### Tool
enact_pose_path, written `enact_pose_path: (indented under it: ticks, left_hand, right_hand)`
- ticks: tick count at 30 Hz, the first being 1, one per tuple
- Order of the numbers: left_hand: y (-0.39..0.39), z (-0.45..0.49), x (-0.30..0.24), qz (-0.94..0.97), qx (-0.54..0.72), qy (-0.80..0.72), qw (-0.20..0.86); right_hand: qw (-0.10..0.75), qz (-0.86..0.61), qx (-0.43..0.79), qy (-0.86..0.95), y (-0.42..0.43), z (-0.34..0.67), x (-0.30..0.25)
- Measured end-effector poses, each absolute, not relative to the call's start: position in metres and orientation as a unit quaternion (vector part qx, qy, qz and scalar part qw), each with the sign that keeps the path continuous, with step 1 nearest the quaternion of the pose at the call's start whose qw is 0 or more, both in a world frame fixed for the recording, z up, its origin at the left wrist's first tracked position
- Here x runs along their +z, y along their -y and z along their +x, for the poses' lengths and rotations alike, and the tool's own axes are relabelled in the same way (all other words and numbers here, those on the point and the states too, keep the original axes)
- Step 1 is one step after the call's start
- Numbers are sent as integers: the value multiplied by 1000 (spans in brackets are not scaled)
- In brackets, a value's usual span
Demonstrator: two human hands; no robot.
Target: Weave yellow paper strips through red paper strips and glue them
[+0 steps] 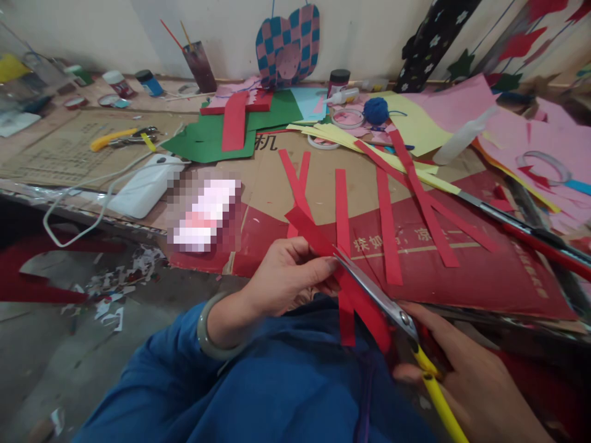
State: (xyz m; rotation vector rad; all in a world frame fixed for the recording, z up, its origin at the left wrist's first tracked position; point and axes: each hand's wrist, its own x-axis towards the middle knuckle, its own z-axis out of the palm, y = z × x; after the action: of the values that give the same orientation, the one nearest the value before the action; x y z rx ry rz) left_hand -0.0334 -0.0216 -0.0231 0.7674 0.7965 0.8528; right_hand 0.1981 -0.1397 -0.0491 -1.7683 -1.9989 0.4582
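My left hand (281, 277) pinches a strip of red paper (308, 231) between thumb and fingers, just past the table's front edge. In my right hand (466, 375) is a pair of scissors (378, 298) with yellow handles. The blades lie along the red paper, their tips beside my left thumb. Red paper hangs below the blades over my lap. Several cut red strips (388, 234) lie on the cardboard beyond my hands, one (342, 203) sticking out over the edge. My right fingers are partly hidden behind the handles.
Red and brown cardboard (295, 175) covers the table. To the left lie a pixelated phone (205, 215), a white power bank (146, 187) with a cable and a yellow cutter (120, 138). On the right are a long red-and-black tool (521, 231), a glue bottle (466, 135) and pink paper (508, 129).
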Motion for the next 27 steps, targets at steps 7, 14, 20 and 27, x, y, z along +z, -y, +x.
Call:
enact_pose_path:
  ticks: [7, 14, 20, 27]
  left_hand:
    - [22, -32, -24, 343, 388, -351, 780]
    - [22, -33, -27, 345, 381, -346, 785]
    - [25, -32, -30, 354, 378, -356, 778]
    - [21, -34, -25, 349, 399, -345, 775]
  right_hand:
    - [244, -612, 190, 727, 138, 197, -46]
    - [212, -635, 207, 713, 140, 200, -51]
    - [224, -631, 243, 702, 136, 195, -46]
    - [254, -626, 202, 709, 136, 192, -46]
